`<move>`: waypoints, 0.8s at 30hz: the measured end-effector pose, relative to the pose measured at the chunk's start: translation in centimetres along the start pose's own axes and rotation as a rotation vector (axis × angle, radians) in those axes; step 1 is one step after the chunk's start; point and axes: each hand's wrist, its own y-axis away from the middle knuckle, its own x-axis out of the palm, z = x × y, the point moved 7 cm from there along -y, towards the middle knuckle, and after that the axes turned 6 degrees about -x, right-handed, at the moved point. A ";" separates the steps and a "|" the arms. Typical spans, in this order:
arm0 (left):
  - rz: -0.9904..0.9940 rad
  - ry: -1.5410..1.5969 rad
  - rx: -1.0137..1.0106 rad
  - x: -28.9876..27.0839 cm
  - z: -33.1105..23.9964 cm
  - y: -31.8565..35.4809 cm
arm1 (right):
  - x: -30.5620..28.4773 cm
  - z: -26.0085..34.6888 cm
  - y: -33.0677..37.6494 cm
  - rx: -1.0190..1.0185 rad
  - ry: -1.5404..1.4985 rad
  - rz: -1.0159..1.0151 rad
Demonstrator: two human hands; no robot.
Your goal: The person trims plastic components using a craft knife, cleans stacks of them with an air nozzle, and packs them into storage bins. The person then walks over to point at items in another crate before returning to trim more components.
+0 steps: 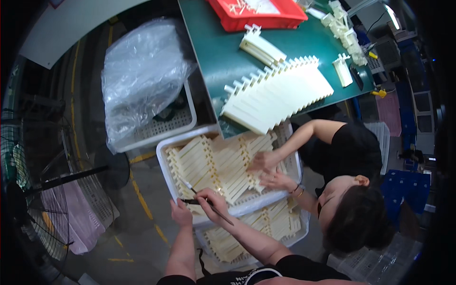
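My right hand [212,205] is closed round a slim stick-like tool [222,213] with a dark handle and a pale tip; its exact kind is unclear. The tip points over cream plastic strips [192,159] lying in rows in a white bin [163,164]. Just left of it, my left hand [182,213] is at the bin's near left rim, fingers closed at the end of a narrow black strip [191,202]. That strip reaches across to my right hand. A co-worker's hands [271,172] are over the same bin, on the right.
Behind the bin, a green table [204,47] carries stacked cream parts [280,92] and a red tray [266,21]. A crate under a plastic bag [142,76] stands at left, near a fan [35,213]. A second bin [304,225] sits nearer me. The co-worker [356,199] leans in from the right.
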 end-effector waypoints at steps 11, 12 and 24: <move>0.264 0.519 -0.145 4.0 6.3 -0.8 | 4.5 -0.7 2.9 0.009 -0.049 0.075; 0.294 0.625 -0.189 4.5 7.0 -0.8 | 4.7 -0.5 2.9 0.000 -0.052 0.074; 0.164 -0.034 -0.112 0.5 0.4 -0.7 | 1.2 -4.0 2.4 0.151 0.072 -0.085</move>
